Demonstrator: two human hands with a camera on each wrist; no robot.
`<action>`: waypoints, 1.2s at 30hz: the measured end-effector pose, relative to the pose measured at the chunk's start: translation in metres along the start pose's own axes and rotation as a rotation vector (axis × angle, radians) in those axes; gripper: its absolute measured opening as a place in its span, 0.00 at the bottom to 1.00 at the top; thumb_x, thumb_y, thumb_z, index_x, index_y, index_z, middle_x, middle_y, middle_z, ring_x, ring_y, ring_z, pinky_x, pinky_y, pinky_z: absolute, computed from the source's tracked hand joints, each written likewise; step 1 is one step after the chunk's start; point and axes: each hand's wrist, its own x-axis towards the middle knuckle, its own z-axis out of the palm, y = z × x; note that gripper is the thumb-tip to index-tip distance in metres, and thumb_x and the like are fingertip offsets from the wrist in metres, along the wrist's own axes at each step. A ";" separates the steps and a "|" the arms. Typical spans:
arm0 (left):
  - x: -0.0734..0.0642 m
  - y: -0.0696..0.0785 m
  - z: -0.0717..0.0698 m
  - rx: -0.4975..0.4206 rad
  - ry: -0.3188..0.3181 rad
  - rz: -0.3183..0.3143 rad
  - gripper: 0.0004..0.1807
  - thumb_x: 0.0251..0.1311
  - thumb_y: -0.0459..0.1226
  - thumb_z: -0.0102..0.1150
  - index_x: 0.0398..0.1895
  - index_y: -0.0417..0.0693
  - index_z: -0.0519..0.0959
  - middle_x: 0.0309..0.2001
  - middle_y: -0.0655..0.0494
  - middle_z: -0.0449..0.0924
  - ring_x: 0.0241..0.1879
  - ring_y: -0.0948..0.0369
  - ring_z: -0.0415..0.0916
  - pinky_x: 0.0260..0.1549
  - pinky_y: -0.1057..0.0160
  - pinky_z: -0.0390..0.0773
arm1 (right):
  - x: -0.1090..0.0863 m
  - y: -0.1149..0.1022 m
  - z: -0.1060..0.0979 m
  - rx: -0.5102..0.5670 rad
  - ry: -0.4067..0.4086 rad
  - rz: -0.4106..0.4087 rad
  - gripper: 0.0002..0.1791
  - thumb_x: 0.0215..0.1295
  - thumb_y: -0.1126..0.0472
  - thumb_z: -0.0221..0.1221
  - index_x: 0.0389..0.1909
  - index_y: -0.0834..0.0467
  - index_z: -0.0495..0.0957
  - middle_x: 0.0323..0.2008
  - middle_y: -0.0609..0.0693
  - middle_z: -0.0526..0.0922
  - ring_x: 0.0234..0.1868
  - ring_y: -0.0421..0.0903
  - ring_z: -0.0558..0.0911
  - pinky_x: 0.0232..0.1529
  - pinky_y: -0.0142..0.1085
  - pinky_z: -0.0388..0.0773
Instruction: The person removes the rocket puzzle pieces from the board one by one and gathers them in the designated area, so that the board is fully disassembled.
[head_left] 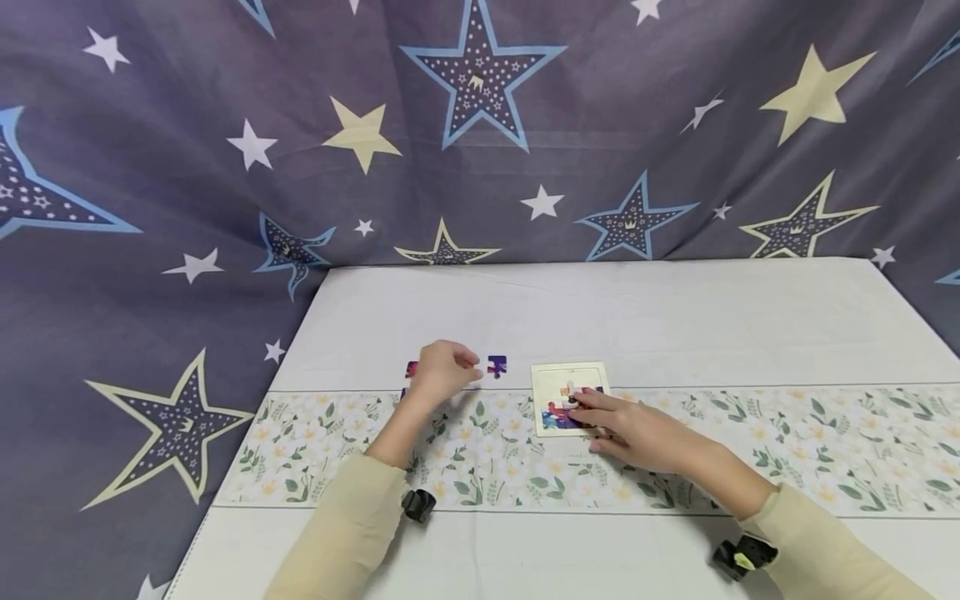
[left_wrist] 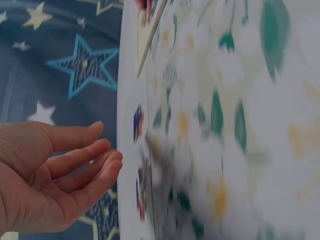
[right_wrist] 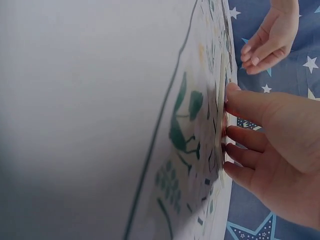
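My left hand (head_left: 444,371) is above the table, its fingers loosely bent, with nothing seen between them in the left wrist view. A purple jigsaw piece (head_left: 497,365) lies just right of its fingertips. Partly covered by that hand, a red and dark piece (head_left: 412,369) shows on its left side. With its fingertips, my right hand (head_left: 637,429) touches a square puzzle board (head_left: 546,372) with a cream frame. Colourful pieces (head_left: 557,414) fill the lower part of the board; the right fingers hide some of them.
The white table (head_left: 600,317) carries a floral printed band (head_left: 510,475) across its middle. Behind it and along the left hangs a dark cloth (head_left: 420,192) with stars. Small black devices (head_left: 418,505) are worn at the sleeves.
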 end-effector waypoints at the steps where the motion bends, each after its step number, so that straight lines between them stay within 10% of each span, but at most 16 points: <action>1: 0.001 0.003 0.004 -0.003 -0.014 0.011 0.11 0.54 0.34 0.67 0.39 0.38 0.84 0.35 0.46 0.86 0.35 0.54 0.82 0.38 0.59 0.82 | -0.001 0.000 0.000 -0.001 0.001 0.002 0.27 0.66 0.55 0.59 0.65 0.57 0.70 0.70 0.60 0.65 0.66 0.59 0.71 0.53 0.45 0.79; 7: 0.006 0.024 0.025 0.000 -0.086 0.073 0.11 0.54 0.34 0.67 0.40 0.40 0.84 0.39 0.47 0.86 0.42 0.52 0.82 0.46 0.56 0.80 | -0.006 0.004 -0.002 0.005 0.002 0.015 0.27 0.65 0.56 0.60 0.65 0.56 0.70 0.71 0.59 0.64 0.54 0.52 0.81 0.40 0.33 0.78; 17: 0.008 0.049 0.057 0.006 -0.241 0.151 0.13 0.57 0.36 0.65 0.45 0.41 0.83 0.44 0.47 0.85 0.45 0.53 0.81 0.48 0.57 0.80 | -0.008 0.008 -0.001 0.031 -0.014 0.003 0.28 0.66 0.58 0.59 0.66 0.58 0.68 0.71 0.59 0.63 0.66 0.59 0.71 0.50 0.39 0.80; 26: 0.005 0.055 0.077 0.018 -0.295 0.175 0.09 0.57 0.35 0.65 0.40 0.41 0.84 0.40 0.51 0.87 0.40 0.58 0.82 0.44 0.64 0.79 | -0.007 0.007 -0.003 0.077 -0.045 -0.002 0.27 0.66 0.60 0.58 0.66 0.58 0.68 0.71 0.62 0.63 0.50 0.50 0.82 0.35 0.27 0.71; 36: 0.006 0.056 0.082 0.001 -0.304 0.172 0.06 0.58 0.33 0.64 0.37 0.42 0.84 0.36 0.53 0.86 0.36 0.62 0.80 0.42 0.66 0.78 | -0.008 0.007 -0.002 0.070 -0.015 -0.007 0.27 0.65 0.60 0.59 0.65 0.60 0.69 0.70 0.62 0.63 0.68 0.62 0.67 0.56 0.48 0.77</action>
